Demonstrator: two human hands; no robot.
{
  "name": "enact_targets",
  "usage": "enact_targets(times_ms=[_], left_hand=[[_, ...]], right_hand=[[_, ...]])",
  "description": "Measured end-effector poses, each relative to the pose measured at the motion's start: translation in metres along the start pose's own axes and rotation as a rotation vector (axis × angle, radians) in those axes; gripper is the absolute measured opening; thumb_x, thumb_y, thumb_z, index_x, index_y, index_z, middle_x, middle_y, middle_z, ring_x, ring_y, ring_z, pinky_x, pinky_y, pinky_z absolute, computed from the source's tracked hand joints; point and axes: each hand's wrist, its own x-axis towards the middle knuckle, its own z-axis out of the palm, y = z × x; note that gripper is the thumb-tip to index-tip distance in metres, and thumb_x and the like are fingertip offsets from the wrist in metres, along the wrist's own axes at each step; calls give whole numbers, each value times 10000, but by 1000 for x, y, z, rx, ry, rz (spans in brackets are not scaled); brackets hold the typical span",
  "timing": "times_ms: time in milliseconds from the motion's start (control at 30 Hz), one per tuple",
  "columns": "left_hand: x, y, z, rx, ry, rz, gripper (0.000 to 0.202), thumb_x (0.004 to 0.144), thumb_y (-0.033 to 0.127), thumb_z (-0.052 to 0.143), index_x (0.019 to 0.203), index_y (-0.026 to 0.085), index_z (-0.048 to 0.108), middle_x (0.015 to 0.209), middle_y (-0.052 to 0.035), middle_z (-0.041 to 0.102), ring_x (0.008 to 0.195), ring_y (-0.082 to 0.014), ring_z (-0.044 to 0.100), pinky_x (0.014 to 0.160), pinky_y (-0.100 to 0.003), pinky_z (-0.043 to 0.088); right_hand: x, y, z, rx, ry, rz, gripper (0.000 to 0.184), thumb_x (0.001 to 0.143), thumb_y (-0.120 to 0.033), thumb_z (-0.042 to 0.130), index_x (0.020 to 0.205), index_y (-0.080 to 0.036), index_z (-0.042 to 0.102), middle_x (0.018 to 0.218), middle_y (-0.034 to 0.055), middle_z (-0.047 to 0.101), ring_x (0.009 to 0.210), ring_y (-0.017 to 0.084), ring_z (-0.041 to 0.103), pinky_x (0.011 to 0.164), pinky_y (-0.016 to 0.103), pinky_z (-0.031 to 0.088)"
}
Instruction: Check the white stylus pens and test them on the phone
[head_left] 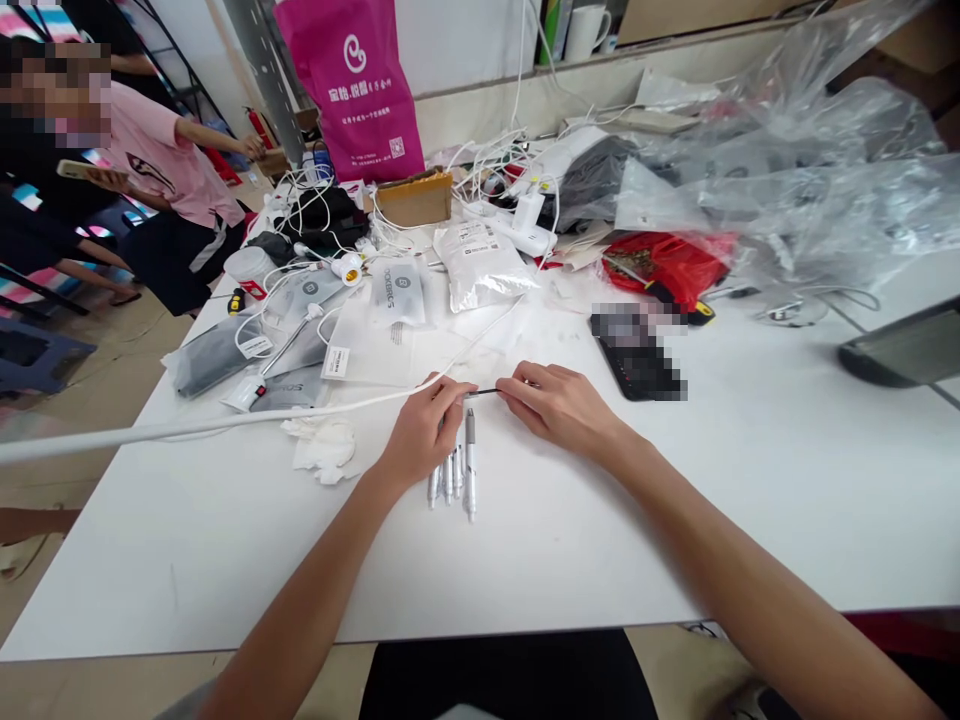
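A thin black rod (484,392) spans the short gap between my two hands, just above the white table. My left hand (431,425) is closed, pinching the rod's left end. On the other side, my right hand (551,400) has its fingers closed around the right end. Both ends are hidden in the fingers, so I cannot tell what kind of rod it is. Several silver-white pens lie side by side below my hands. One pen (470,465) with a grey grip lies just right of the others, which my left hand partly covers.
A white cable (187,430) crosses from the left past my left hand. Crumpled tissue (322,448) lies left of it. A black phone (634,355) is at right. Packets, wires, a pink bag (352,90) and clear plastic (787,190) crowd the back. A person (165,150) is at left.
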Motion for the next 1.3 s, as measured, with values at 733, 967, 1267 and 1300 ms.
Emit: enact_targets(times_ms=[733,967,1267,1300], left_hand=[[-2,-3,5,160,20,63,201,1135,253,515,1154,234,714,985,-47,758,916,-202,700,893,-377,511],[-4,-4,8,178,25,100,154,1123,270,558,1144,236,707,988,-40,774,925,-205,711,899,-380,515],[0,0,3,116,71,75,138,1116,245,564,1095,223,699,923,-31,759,849,-189,695,857,-360,514],[0,0,3,115,71,76,133,1115,246,568,1101,224,698,926,-30,761,857,-190,697,863,-359,517]], right_hand=[[2,-7,0,20,-34,-13,255,1165,-318,421,1206,-212,649,959,58,693,686,163,567,652,319,365],[2,-12,6,164,-18,-29,220,1157,-290,426,1246,-182,596,1012,96,703,858,215,664,736,330,456],[3,-7,-3,416,70,122,224,1113,-382,567,1176,-218,705,1118,105,699,799,176,650,710,335,535],[4,-7,-4,533,99,178,223,1088,-406,621,1188,-231,715,1130,100,700,810,173,659,704,330,552]])
